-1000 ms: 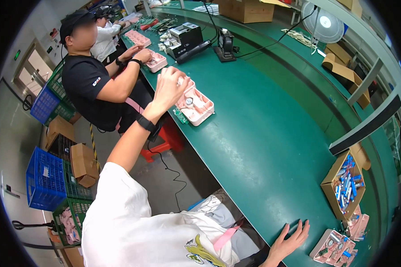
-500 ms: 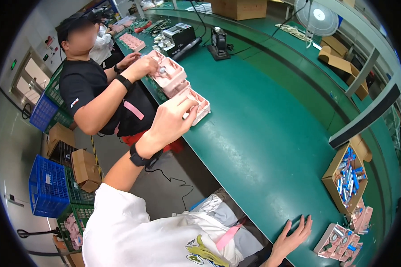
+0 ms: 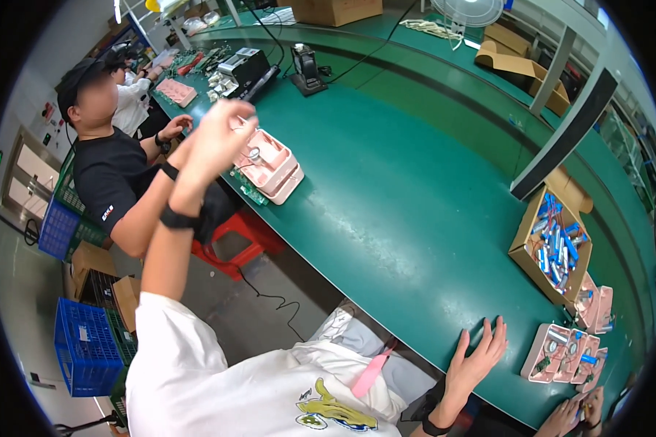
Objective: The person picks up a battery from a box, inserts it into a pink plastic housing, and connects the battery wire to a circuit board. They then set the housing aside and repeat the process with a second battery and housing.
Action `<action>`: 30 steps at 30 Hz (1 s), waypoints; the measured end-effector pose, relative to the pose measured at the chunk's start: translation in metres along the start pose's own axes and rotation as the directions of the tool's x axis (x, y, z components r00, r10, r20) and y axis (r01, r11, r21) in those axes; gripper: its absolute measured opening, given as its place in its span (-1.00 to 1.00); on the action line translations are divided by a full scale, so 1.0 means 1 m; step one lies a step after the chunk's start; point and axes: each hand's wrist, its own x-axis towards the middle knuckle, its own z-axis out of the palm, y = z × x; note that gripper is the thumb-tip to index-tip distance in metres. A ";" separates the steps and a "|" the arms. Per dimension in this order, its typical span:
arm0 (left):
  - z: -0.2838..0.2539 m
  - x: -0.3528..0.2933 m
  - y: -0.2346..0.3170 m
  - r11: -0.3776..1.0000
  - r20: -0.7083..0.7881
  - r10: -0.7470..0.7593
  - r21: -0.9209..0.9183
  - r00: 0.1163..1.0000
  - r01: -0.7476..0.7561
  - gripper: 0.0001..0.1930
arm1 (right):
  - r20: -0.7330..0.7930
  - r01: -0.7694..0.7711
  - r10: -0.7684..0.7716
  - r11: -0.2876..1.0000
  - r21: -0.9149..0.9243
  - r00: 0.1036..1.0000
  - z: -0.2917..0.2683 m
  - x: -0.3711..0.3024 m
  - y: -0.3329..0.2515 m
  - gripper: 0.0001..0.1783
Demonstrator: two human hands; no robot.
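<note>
My left hand (image 3: pixel 220 138) is raised at the far left, smeared by motion, its fingers partly bent. Just beyond it lie stacked pink plastic housings (image 3: pixel 283 173) at the table's edge, the top one holding a small round silver part (image 3: pixel 255 154). Whether my fingers touch the housings or hold anything cannot be made out. My right hand (image 3: pixel 477 360) rests on the green table (image 3: pixel 393 240) near its front edge, fingers spread, with nothing in it. To its right sit several pink housings (image 3: pixel 538 357) with round silver parts and wires inside.
A cardboard box (image 3: pixel 526 258) of blue cylindrical cells stands at the right. Another person's hands (image 3: pixel 572 415) work at the lower right corner. A co-worker in black (image 3: pixel 113 167) sits at the left, an arm beside mine. A red stool (image 3: pixel 240 244) stands below the table edge.
My left hand has come away from the front pink housing and moved up and left. The housings now sit stacked closer together. The co-worker's hand has left them. Other hands appear lower right.
</note>
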 end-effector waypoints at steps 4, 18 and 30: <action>-0.033 0.108 -0.055 0.969 0.201 -0.247 0.027 0.948 0.246 -0.47 | 0.021 0.009 -0.009 1.000 -0.002 1.000 0.001 0.000 -0.003 -0.41; -0.004 0.088 -0.236 0.597 0.631 -0.670 0.145 0.391 0.789 -0.01 | 0.243 0.263 -0.552 0.681 0.683 0.798 0.002 0.066 -0.245 0.07; 0.008 0.080 -0.278 0.404 0.752 -0.482 -0.265 0.450 0.876 -0.39 | 0.233 0.384 -0.686 0.618 0.686 0.689 0.134 0.149 -0.416 0.19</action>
